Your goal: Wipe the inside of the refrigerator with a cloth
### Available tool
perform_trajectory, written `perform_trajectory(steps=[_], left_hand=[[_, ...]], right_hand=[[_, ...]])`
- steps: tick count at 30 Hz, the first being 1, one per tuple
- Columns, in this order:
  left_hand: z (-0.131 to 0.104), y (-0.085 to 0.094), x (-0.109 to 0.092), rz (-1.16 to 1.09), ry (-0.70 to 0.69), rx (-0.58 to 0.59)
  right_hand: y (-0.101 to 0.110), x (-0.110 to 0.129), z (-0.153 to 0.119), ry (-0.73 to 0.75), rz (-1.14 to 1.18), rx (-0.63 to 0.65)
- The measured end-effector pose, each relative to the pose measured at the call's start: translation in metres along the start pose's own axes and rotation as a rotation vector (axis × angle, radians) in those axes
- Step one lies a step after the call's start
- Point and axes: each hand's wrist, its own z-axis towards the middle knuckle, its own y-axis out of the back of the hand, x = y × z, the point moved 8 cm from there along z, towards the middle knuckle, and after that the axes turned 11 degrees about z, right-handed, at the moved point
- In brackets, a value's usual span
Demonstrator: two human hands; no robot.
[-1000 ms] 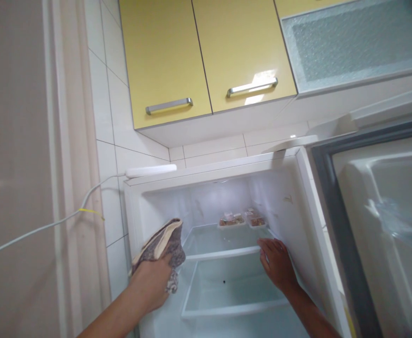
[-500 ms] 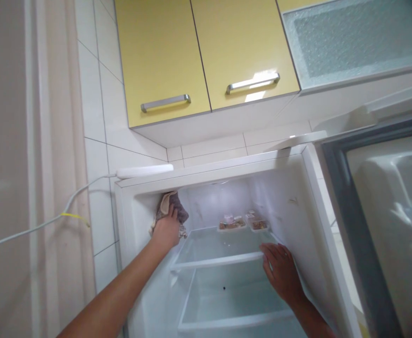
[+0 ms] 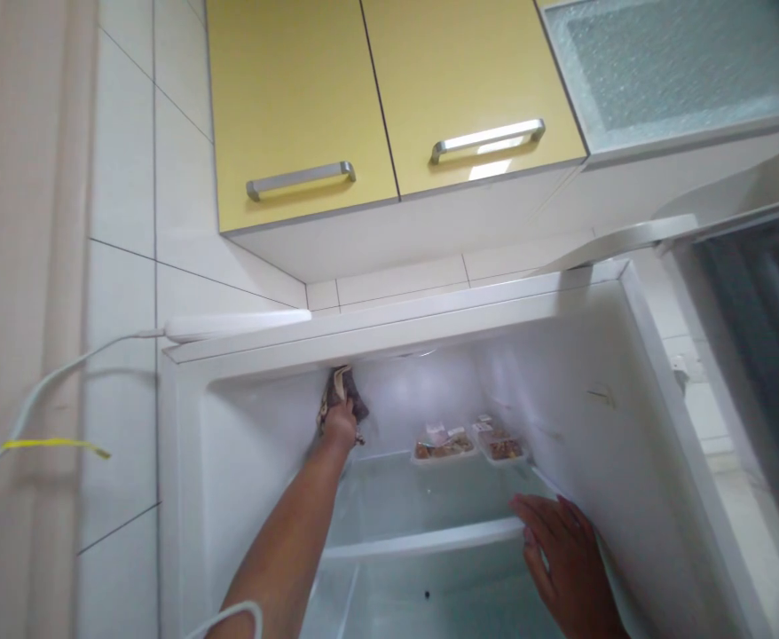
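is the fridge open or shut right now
Open. The fridge interior shows, with a glass shelf and two food trays; the left hand presses a cloth inside.

Inside the open fridge, a clear glass shelf spans the compartment from wall to wall, edged at the front by a white trim strip. Two shallow trays lie on it at the back, just beside each other: the left food tray and the right food tray, both holding brownish contents under wrap. The right hand rests its fingers against the shelf's front right end.
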Motion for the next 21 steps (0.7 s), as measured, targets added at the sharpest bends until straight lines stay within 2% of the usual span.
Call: perform_trajectory(steps=[5,10,15,21], left_hand=[[0.014,-0.008,0.002,0.054,0.087,0.072],[-0.010,0.003,-0.005,0.037,0.102,0.098],[-0.051,0.033,-0.004,0.034,0.099,0.114],[-0.096,0.090,0.016,0.098,0.113,0.121]], right_hand=[[0.000,0.001,0.000,0.015,-0.012,-0.018],[0.003,0.004,0.003,-0.019,0.014,0.003],[0.005,0.007,0.005,-0.054,0.026,0.022],[0.006,0.008,0.006,-0.065,0.043,0.003]])
